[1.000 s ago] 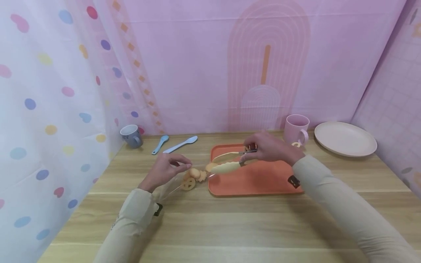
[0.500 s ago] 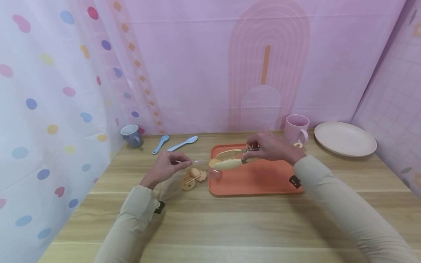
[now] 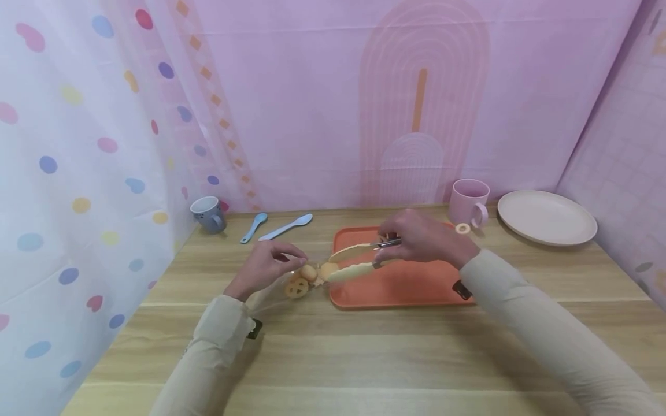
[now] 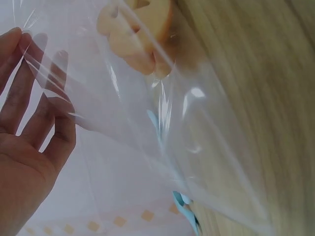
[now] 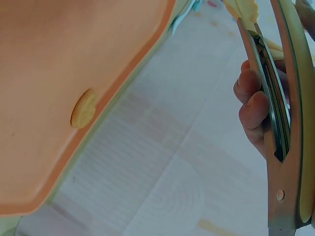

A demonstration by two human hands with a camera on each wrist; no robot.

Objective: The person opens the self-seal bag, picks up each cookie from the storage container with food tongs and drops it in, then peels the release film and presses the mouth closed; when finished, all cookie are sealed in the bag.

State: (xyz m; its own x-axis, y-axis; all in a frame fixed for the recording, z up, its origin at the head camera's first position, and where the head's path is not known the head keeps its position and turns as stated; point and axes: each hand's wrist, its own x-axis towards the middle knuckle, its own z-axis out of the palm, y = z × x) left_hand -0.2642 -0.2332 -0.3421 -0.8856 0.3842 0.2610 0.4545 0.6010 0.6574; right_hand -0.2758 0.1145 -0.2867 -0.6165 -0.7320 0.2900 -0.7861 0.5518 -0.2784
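Observation:
My left hand (image 3: 267, 267) pinches the edge of a clear plastic bag (image 4: 123, 123) between thumb and fingertips. Through the film show several cookies, among them a pretzel-like one (image 3: 296, 287) and a small round one (image 3: 309, 273). In my right hand (image 3: 416, 238) I grip metal tongs (image 5: 280, 118) with pale yellow scalloped tips (image 3: 351, 271). A round cookie (image 3: 329, 270) sits at those tips, right beside the bagged cookies and over the tray's left edge. The right wrist view shows the tongs' handle across my curled fingers.
Beneath the tongs lies an orange tray (image 3: 406, 294), with another cookie (image 5: 83, 109) on it. Behind are a grey mug (image 3: 208, 215), a blue spoon (image 3: 254, 228), a longer light blue spoon (image 3: 286, 227), a pink mug (image 3: 468, 202) and a cream plate (image 3: 546, 218).
The tongs and their cookie first shifted slightly right, then left and down toward the bagged cookies. My left hand keeps its pinch and has barely moved.

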